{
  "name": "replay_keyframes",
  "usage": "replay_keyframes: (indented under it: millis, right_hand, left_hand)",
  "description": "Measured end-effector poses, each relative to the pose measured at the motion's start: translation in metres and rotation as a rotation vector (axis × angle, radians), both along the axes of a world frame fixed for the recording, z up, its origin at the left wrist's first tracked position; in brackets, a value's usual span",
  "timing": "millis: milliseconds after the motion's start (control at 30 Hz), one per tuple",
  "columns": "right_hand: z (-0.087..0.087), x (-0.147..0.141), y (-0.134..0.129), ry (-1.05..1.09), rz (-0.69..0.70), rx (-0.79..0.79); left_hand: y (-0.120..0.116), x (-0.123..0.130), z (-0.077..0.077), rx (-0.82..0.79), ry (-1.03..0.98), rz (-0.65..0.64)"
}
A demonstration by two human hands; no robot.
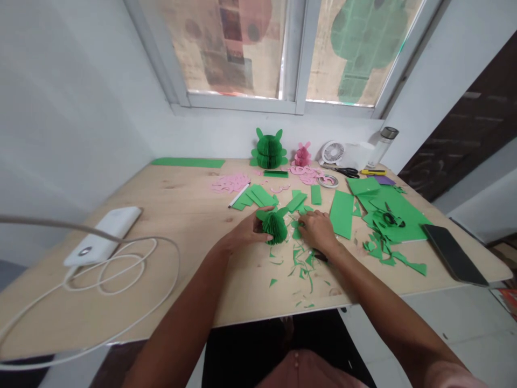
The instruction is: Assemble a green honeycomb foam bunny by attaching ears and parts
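Observation:
My left hand [253, 227] grips a small green pleated paper figure [275, 225] with ear-like pieces on top, holding it upright just above the table. To its right, my right hand [318, 229] is bent over the tabletop, fingers closed at a small green paper piece [297, 231]; its fingertips are partly hidden. Narrow green paper scraps [301, 264] are scattered below the hands. Dark scissor handles [320, 255] show partly under my right wrist. Folded green paper strips [297, 201] lie just beyond the hands.
At the back stand a larger green paper figure [269, 152], a pink one [302, 156], a white fan [333, 153] and a bottle [383, 146]. Green sheets [398, 207] and a phone [454, 254] lie right. A white power bank [104, 235] with a looping cable lies left.

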State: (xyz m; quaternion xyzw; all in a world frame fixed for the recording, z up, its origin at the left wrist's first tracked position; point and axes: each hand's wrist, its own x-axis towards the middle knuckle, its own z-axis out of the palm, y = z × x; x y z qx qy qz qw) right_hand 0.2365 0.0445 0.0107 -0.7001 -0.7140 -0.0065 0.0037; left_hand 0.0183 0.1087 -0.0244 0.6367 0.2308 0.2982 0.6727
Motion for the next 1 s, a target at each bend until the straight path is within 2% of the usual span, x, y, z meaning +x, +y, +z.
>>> replay_keyframes:
  millis: [467, 767, 867, 1000]
  right_hand:
    - [-0.001, -0.003, 0.007, 0.036, -0.013, 0.04]
    - [0.0, 0.007, -0.001, 0.202, -0.059, 0.114]
    - [-0.002, 0.015, -0.002, 0.464, -0.088, 0.164]
    - [-0.008, 0.017, -0.002, 1.084, -0.045, 0.192]
  left_hand:
    - [-0.003, 0.0, 0.005, -0.029, 0.026, 0.024]
    - [-0.004, 0.0, 0.006, -0.008, 0.016, 0.014]
    - [-0.003, 0.0, 0.007, -0.005, 0.016, 0.011]
    - [-0.003, 0.001, 0.005, -0.013, 0.022, 0.019]
